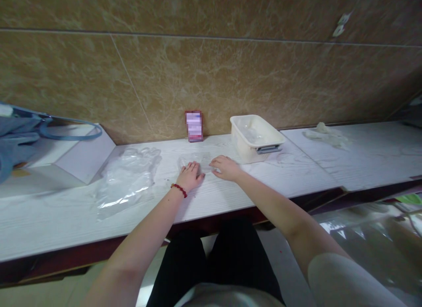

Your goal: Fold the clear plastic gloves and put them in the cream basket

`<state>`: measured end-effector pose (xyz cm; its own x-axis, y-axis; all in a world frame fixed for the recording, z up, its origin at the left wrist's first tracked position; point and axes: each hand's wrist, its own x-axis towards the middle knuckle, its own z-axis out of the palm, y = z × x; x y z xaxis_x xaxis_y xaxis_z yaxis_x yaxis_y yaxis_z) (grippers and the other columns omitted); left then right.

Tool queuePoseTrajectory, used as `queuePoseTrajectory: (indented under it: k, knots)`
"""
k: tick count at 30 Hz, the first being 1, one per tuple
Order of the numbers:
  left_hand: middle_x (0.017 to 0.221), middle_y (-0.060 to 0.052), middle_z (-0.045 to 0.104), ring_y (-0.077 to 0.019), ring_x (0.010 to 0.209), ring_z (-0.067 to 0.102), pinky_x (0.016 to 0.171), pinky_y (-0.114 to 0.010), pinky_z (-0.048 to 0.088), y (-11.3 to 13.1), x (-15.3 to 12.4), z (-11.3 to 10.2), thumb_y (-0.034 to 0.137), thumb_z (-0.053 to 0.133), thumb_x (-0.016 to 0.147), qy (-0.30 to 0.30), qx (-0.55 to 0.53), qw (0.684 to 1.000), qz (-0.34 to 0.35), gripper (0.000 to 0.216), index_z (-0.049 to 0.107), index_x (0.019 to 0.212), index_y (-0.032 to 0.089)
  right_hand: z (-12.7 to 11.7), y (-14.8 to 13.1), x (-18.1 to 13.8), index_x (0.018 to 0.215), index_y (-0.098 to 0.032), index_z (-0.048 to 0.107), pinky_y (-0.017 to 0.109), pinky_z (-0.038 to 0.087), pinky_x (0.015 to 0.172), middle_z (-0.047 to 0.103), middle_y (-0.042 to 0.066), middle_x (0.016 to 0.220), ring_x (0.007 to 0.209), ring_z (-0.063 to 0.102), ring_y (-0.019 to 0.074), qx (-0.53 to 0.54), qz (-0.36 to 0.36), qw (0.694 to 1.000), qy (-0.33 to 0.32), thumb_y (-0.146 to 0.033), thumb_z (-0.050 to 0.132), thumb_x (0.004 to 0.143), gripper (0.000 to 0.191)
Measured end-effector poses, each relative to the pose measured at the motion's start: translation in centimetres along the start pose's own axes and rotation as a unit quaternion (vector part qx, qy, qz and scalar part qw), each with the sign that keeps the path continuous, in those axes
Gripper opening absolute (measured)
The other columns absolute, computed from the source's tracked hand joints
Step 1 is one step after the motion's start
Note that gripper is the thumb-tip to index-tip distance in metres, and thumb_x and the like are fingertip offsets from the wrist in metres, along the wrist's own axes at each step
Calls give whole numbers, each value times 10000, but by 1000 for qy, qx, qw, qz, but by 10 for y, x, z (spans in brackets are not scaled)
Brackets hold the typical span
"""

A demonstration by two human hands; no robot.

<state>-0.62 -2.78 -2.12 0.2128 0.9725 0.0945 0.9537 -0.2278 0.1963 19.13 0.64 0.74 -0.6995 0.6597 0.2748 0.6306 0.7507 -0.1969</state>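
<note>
A small clear plastic bag (202, 156) lies on the white wood-grain counter (217, 199), so see-through that its outline is hard to follow. My left hand (190, 174), with a red bead bracelet at the wrist, rests flat on the bag's left part, fingers stretched and open. At the bag's right edge is my right hand (226, 167), its fingers bent and a gap showing between them and the thumb. Whether the right fingertips touch the plastic is unclear. To the left lies a larger clear plastic bag (130, 177), spread and wrinkled.
Right of my hands stands a cream plastic box (245, 146) with a grey latch and clear plastic inside. A phone-like device (194, 126) leans on the tiled wall. A white box (81, 159) and blue bag (20, 135) occupy the left; pale crumpled gloves (326, 134) lie right.
</note>
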Motion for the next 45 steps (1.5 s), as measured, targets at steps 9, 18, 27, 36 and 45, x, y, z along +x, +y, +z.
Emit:
queuePoseTrajectory:
  k: [9,18,27,36,45]
  knots:
    - [1239,-92,467,-233,1165,381,988,-416,217,-1,13,-12,201,360,785,9,-78,997,-24,450,407,1231,179,-3,-1,21,905,-188,595,313,274,927,561,55,1025,1049,419,157,69,23,996,54,-281,466,780,202]
    - [1122,-101,555,-235,988,542,774,-435,457,-9,15,-98,334,357,830,-137,-684,709,-101,403,417,1211,216,-19,6,27,1247,-153,323,243,409,805,470,109,1211,1049,481,108,483,234,844,-7,-382,91,891,482]
    - [1053,-101,593,-240,953,565,775,-448,458,-28,20,-82,237,362,813,-170,-754,617,-149,371,452,1170,194,-10,-5,51,1001,-155,530,156,441,555,635,49,873,647,589,73,637,227,732,-80,-248,500,795,228]
    - [1008,-108,596,-197,915,588,806,-376,457,-49,19,-34,39,358,751,-183,-814,543,-100,498,319,1233,161,21,10,43,1033,-217,483,115,309,360,612,-16,644,479,541,55,697,284,656,-51,-204,480,781,252]
    - [648,-37,592,-147,633,614,602,-268,512,-46,17,-37,27,391,738,-121,-836,517,-137,146,496,752,128,22,12,48,756,-198,477,135,284,323,609,-19,638,462,548,84,715,295,634,-13,-234,502,719,58]
